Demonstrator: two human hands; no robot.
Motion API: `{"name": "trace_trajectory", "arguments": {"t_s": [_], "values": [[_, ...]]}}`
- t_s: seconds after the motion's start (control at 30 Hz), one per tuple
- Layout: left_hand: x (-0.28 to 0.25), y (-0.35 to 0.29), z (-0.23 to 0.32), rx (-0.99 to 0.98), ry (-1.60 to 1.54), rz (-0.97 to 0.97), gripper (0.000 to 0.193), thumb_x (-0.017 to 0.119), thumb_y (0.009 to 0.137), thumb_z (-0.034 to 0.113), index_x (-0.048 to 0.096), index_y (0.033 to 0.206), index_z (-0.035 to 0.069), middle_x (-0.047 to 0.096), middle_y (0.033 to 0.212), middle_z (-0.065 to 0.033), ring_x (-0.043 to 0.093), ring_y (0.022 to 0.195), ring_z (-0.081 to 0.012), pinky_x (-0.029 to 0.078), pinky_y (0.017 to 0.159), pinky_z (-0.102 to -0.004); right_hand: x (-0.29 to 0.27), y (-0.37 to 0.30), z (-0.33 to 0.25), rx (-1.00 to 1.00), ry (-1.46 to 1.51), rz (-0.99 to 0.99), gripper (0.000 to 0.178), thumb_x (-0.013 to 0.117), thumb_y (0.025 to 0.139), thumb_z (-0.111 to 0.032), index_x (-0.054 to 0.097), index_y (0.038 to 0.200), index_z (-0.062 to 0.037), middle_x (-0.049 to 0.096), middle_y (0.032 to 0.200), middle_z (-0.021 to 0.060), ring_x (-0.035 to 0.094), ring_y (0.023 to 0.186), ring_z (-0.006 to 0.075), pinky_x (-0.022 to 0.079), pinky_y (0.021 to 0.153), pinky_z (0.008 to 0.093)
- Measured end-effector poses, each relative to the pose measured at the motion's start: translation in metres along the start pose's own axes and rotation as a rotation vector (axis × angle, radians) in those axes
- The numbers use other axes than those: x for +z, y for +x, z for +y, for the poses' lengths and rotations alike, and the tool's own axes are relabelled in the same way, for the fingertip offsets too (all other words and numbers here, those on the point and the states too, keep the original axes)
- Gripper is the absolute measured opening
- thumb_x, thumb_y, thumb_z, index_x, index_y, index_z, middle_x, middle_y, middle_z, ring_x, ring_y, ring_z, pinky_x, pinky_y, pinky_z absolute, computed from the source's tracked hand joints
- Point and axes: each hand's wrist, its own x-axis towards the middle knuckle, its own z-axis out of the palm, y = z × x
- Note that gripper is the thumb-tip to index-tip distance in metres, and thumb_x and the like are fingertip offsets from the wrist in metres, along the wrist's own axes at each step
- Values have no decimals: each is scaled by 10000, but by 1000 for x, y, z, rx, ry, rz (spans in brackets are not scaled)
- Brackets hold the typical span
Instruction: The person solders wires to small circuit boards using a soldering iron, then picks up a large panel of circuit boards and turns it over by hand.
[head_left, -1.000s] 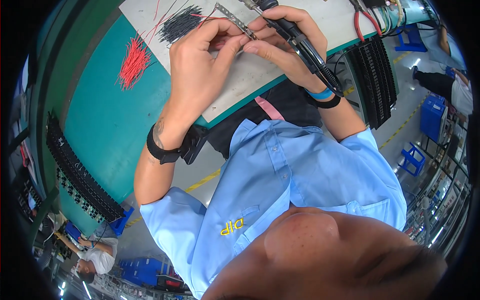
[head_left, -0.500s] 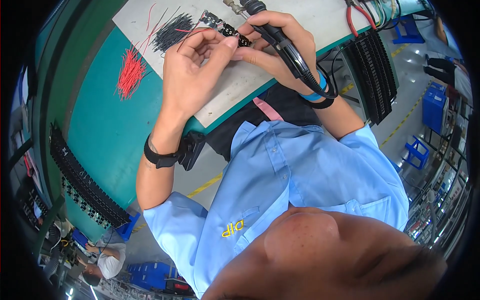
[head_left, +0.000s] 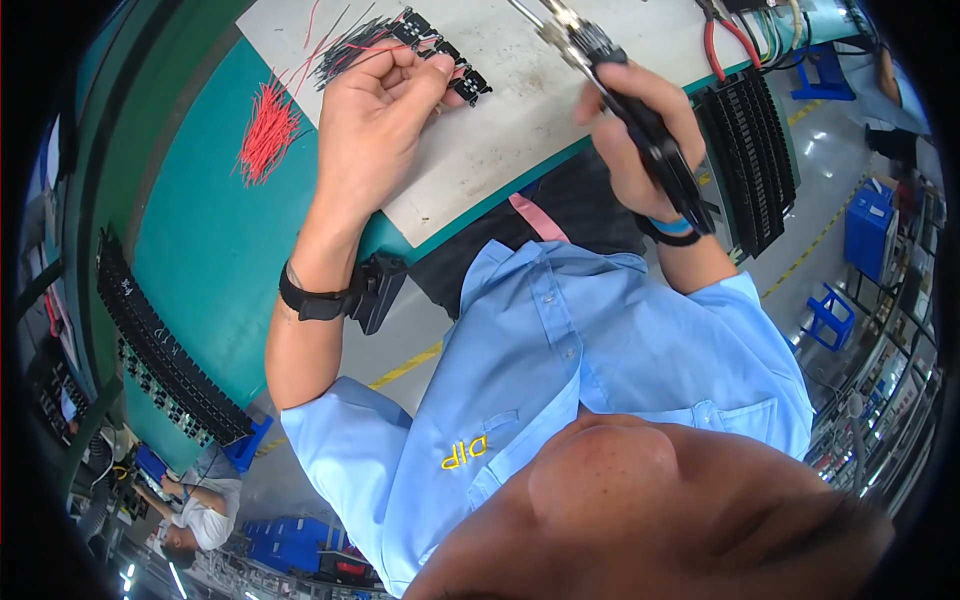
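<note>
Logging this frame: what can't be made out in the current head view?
All in the head view:
Tip of the black-handled tool: cut off by the upper edge.
Right hand: blurred, partly behind the tool.
Part of the black strip: covered by the left hand.
Fine details on the strip: too small.
</note>
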Motion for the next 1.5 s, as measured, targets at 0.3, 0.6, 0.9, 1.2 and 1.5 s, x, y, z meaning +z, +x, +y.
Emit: {"name": "trace_trajectory", "arguments": {"t_s": [0.3,0.6,0.9,1.2,1.5], "values": [[-5,2,-3,-24,18,-52,152,689,991,127,644,962,-15,701,869,-44,667,802,-88,501,715,-225,-28,-15,4,-171,4,-238,401,760,814,-55,635,1185,31,657,901,187,649,861,330,535,817,458],[-5,2,-3,-25,6,-56,164,701,983,102,609,1021,-28,696,902,-54,681,824,-108,527,740,-232,-24,-12,10,-204,66,-219,384,765,715,13,687,1091,33,680,885,188,662,836,354,553,811,472],[-5,2,-4,-30,-7,-44,174,702,982,98,608,1037,-38,695,916,-59,684,828,-114,538,750,-238,-20,-8,8,-205,57,-192,388,777,671,39,727,1055,5,715,845,137,690,800,312,560,775,400],[-6,2,-3,-26,24,-56,190,701,983,98,607,1059,-48,698,920,-62,688,833,-114,538,753,-237,-19,-8,7,-202,57,-193,387,790,675,32,725,1055,7,716,836,133,693,796,309,560,774,400],[-5,2,-5,-9,30,-37,191,701,984,99,607,1056,-52,707,939,-69,691,832,-115,538,752,-235,-23,-12,11,-213,54,-237,382,769,770,-22,679,1138,32,704,875,178,672,848,355,535,810,458]]}}
